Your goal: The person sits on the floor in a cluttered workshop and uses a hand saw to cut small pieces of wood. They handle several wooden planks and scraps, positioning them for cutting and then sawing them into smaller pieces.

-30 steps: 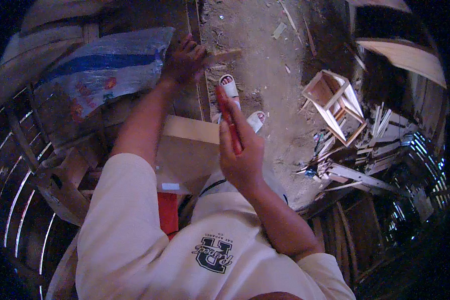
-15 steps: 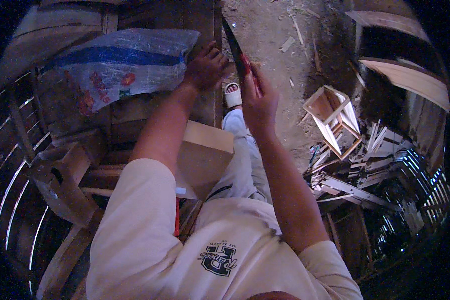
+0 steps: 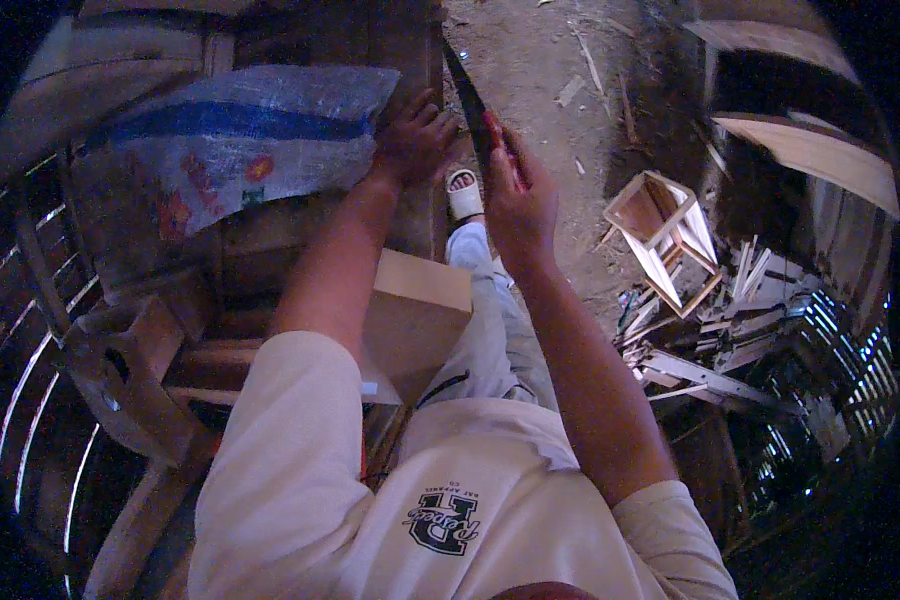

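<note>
My right hand is closed round the red handle of a handsaw. Its long dark blade points away from me, along the right edge of the dark wooden bench. The teeth are too dark to make out. On the bench, just left of the blade, my left hand lies with its fingers spread toward the saw. Nothing shows in that hand. Beside its wrist is a crinkled translucent plastic sack with a blue stripe and red print.
A cardboard box stands under my left forearm, against my leg. On the dirt floor to the right lie a small wooden frame and a heap of wood offcuts. Curved wooden boards stand at the far right.
My left hand's fingers have uncurled and spread on the bench. The saw and my right hand have shifted slightly toward me. The sack looks slightly lower in view.
</note>
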`<state>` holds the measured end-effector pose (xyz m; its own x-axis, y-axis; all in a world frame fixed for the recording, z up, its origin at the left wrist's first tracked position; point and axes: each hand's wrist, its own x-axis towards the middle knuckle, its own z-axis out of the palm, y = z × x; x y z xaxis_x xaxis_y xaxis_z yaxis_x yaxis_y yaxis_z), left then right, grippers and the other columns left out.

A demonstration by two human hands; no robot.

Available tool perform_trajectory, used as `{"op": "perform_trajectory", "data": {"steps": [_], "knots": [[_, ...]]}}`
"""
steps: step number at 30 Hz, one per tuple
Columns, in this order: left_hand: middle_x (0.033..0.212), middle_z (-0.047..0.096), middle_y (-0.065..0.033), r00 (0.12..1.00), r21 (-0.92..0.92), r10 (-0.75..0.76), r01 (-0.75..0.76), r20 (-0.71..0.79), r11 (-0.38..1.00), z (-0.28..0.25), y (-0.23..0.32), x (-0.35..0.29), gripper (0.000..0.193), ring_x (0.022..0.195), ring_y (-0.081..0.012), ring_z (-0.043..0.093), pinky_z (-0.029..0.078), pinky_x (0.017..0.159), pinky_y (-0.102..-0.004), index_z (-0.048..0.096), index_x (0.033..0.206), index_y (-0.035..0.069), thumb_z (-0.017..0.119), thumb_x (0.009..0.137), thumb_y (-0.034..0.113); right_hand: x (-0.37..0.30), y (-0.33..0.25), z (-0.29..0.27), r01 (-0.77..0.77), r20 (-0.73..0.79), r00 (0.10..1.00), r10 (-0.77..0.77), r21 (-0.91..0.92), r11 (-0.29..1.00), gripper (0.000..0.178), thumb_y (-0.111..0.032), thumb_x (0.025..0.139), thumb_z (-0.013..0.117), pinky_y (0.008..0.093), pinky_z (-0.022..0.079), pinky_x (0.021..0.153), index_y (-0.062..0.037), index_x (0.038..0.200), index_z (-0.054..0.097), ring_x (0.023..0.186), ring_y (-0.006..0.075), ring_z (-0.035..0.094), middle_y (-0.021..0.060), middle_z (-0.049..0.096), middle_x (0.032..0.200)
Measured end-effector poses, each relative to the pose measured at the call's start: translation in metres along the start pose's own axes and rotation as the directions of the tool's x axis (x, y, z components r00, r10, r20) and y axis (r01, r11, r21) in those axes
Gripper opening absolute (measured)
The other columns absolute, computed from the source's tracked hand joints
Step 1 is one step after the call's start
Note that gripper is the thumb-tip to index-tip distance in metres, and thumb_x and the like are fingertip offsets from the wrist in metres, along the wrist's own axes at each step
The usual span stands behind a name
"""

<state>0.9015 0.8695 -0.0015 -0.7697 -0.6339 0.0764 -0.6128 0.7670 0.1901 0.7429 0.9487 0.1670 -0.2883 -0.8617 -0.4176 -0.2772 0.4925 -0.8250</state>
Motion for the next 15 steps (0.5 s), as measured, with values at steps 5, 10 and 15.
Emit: {"op": "perform_trajectory", "data": {"steps": [5,10,15], "knots": [[0.111,0.068,-0.0097,0.999,0.128,0.034,-0.037,0.029,0.991,0.011,-0.002,-0.008,0.044,0.118,-0.0283,0.061,0.025,0.126,-0.0474,0.067,0.109,0.01,0.076,0.074,0.035,-0.089,-0.024,-0.044,0.055,0.004,0.998,-0.055,-0.028,0.998,0.039,-0.014,0.105,0.052,0.0291,0.052,0.086,-0.0023,0.142,0.056,0.099,0.0166,0.066,0.0124,0.07,0.117],[0.108,0.067,-0.0093,0.999,-0.069,-0.015,0.017,0.029,0.997,-0.017,0.002,-0.004,0.04,0.116,-0.0275,0.061,0.026,0.126,-0.0463,0.067,0.107,0.009,0.076,0.074,0.029,-0.082,-0.031,-0.052,-0.263,0.097,0.963,0.251,0.138,0.955,0.042,-0.018,0.106,0.053,0.0268,0.051,0.09,-0.0016,0.145,0.054,0.104,0.0136,0.063,0.0111,0.068,0.121],[0.104,0.067,-0.007,0.999,-0.037,0.007,-0.009,-0.038,0.999,0.005,-0.004,-0.004,0.044,0.113,-0.0271,0.061,0.024,0.126,-0.0474,0.067,0.109,0.009,0.075,0.076,0.037,-0.009,-0.005,-0.006,-0.09,0.001,0.996,0.092,0.213,0.973,0.043,-0.022,0.106,0.056,0.0276,0.049,0.092,0.0003,0.143,0.055,0.106,0.0127,0.062,0.01,0.068,0.121]]}}
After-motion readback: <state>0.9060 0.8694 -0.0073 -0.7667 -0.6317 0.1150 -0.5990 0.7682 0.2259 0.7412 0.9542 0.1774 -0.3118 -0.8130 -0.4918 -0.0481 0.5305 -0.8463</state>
